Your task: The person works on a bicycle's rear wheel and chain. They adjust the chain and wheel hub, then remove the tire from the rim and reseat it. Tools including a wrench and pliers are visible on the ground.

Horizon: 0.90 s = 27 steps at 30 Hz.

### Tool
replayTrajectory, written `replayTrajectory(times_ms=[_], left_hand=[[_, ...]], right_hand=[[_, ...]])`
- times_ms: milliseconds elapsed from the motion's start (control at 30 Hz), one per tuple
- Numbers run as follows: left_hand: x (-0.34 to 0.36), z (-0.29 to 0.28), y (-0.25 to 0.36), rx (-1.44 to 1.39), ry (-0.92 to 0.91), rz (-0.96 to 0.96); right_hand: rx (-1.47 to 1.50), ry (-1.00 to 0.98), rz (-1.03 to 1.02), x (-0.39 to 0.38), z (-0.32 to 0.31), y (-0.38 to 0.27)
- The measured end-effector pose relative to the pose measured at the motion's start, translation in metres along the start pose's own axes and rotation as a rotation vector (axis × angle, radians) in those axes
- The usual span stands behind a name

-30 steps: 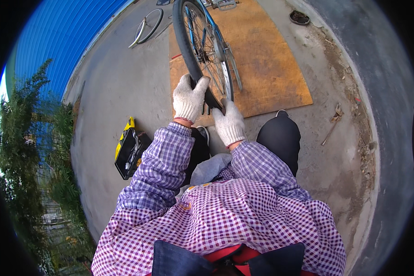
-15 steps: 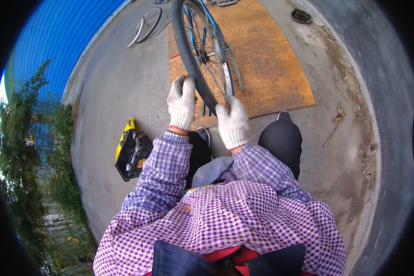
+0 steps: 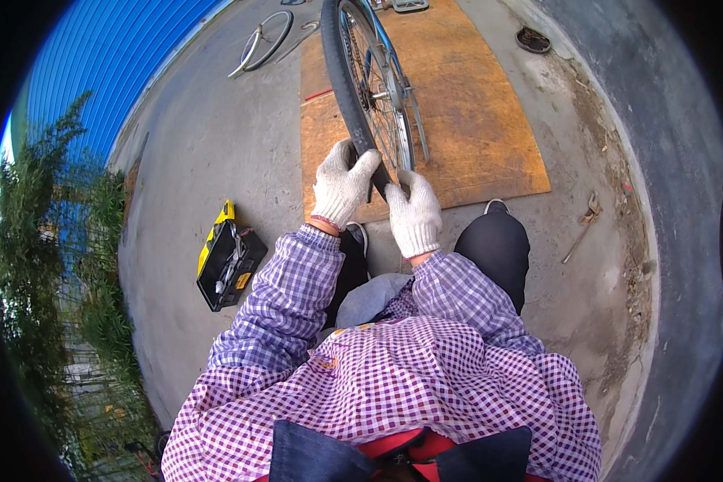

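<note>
Left hand [image 3: 342,185] now grips round the tyre [image 3: 345,84], more fully than half a second ago; right hand [image 3: 415,215] pinches its near end. We judge the tyre, above the wooden board [image 3: 474,120], better held.

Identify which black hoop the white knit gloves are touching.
The thick black rubber tyre on the blue metal bicycle: the left hand and right hand both touch it, whereas the thin dark hoop lies apart on grey concrete, upper left.

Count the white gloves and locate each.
2: one on the left hand, one on the right hand, both at the near part of the black tire.
</note>
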<state>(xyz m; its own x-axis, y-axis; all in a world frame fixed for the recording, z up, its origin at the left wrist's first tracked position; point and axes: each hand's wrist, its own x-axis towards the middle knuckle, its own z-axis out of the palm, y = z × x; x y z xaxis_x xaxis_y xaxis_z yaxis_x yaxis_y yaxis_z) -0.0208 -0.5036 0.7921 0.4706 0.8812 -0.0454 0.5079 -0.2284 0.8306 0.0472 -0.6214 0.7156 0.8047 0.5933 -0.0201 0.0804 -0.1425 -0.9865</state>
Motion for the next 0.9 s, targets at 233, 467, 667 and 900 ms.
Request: replayTrajectory(times_ms=[233, 467, 667, 900], left_hand=[[0.077, -0.03, 0.032, -0.051, 0.127, 0.07], [0.023, 0.002, 0.014, -0.046, 0.049, 0.046], [-0.022, 0.029, 0.001, 0.089, -0.166, -0.009], [-0.01, -0.006, -0.017, 0.159, -0.22, 0.006]], right_hand=[[-0.103, 0.027, 0.012, 0.011, 0.021, 0.004], [0.084, 0.039, 0.086, 0.016, -0.016, -0.001], [0.335, 0.106, 0.117, 0.026, -0.048, -0.025], [0.212, 0.298, 0.086, 0.047, -0.071, -0.067]])
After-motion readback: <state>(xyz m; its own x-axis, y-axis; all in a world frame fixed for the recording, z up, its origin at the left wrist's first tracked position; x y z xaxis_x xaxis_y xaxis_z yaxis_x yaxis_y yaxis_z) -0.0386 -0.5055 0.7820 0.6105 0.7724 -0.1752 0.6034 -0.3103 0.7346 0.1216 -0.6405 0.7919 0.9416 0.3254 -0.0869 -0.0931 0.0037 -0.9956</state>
